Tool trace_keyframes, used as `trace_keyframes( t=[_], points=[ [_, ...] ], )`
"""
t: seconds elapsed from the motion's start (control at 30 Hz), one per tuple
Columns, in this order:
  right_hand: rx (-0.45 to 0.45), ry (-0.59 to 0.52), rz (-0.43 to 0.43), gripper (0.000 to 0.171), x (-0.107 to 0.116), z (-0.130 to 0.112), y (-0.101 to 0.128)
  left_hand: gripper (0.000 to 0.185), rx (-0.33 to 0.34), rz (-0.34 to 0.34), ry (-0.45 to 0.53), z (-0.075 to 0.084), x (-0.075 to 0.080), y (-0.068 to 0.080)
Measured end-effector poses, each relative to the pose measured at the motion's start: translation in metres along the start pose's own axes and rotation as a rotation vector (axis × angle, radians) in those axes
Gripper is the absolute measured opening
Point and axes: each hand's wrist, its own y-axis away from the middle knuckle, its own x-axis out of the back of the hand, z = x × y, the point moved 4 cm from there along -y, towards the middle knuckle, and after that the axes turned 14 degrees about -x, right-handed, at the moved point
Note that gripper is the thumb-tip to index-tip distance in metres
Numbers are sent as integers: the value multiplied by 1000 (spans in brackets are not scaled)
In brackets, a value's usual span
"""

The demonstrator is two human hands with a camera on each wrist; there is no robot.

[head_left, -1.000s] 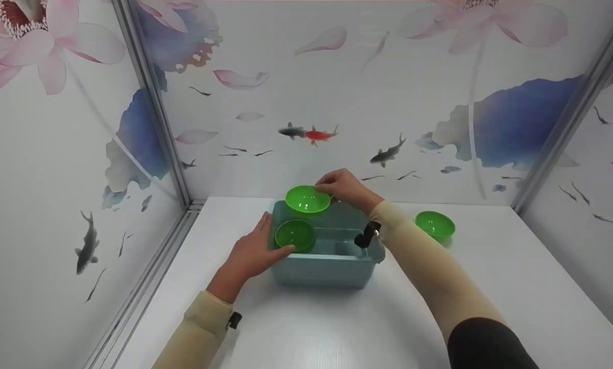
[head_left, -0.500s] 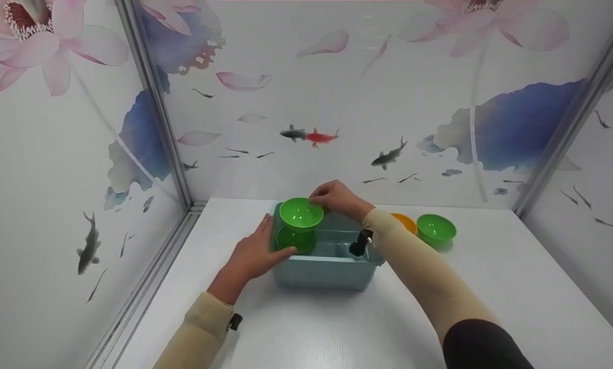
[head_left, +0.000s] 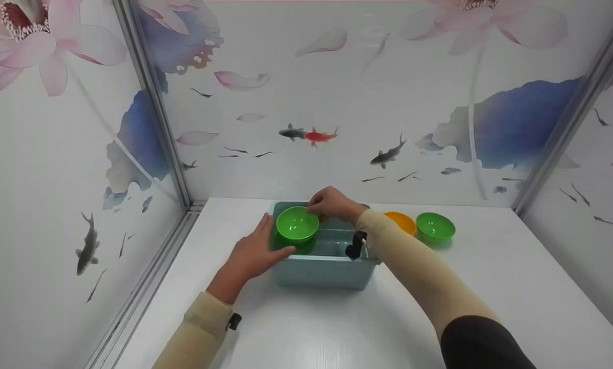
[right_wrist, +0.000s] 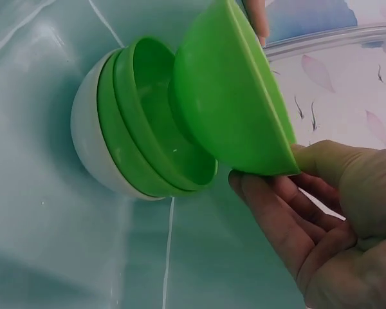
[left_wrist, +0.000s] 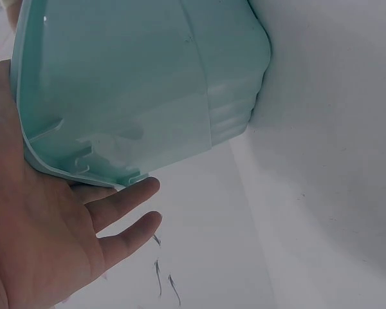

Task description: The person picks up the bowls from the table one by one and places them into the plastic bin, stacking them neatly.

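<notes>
**Green bowl held over the stack in the bin**

Right hand (head_left: 332, 204) pinches the rim of a green bowl (head_left: 297, 223), fingers (right_wrist: 280, 212) curled under the edge, thumb on top. The bowl tilts just above a stack of bowls (right_wrist: 138, 138), green ones nested in a white one, at the left end of the teal bin (head_left: 332, 269); the tilt seems to line it up for nesting. Left hand (head_left: 252, 252) lies flat and relaxed against the bin's left wall, likely steadying it. The bin sits toward the tabletop's back edge. Just right of it are an orange bowl (head_left: 401, 221) and a second green bowl (head_left: 435, 227).
</notes>
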Motion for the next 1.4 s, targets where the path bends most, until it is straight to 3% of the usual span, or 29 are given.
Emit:
trace_keyframes(
  t=[0.37,0.7,1.13,1.4],
  points=[
    [-64,14,26,16,-4,-3,0,115,5,0,11,0,0,0],
    [-160,-30,-72,19,-13,9,4,115,-9,0,-4,1,-1,2],
    [-189,-61,-70,17,-12,9,3,125,-13,-4,-21,0,0,1],
    [-203,20,-85,16,-15,14,-1,120,-13,14,-4,-1,0,2]
  ],
)
